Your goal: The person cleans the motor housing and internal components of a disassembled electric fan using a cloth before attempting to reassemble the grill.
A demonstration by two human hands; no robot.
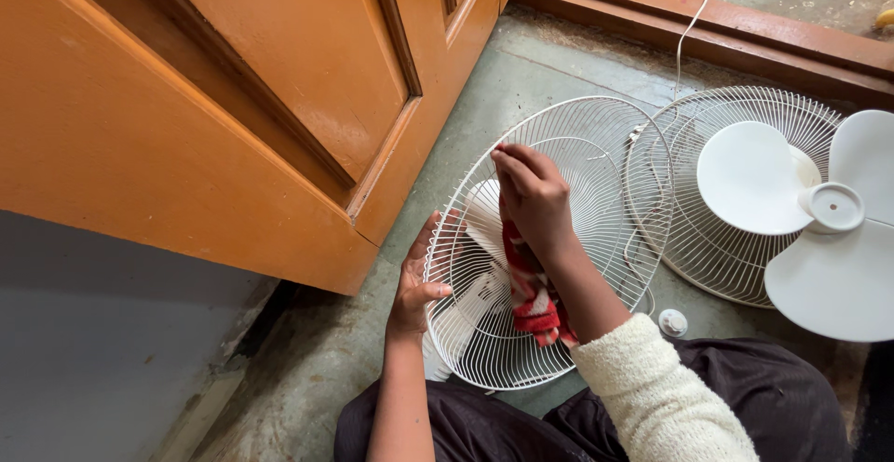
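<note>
A white wire fan grille stands tilted on the floor in front of me. My left hand grips its left rim from outside. My right hand is inside the grille, closed on a red and white cloth pressed against the wires. The cloth hangs down below my wrist, toward the grille's lower part. A cream knitted sleeve covers my right forearm.
A second white grille lies flat at the right, with a white three-blade fan propeller on it. A small white cap lies on the floor. An orange wooden door stands at the left, a white cable runs past the door sill.
</note>
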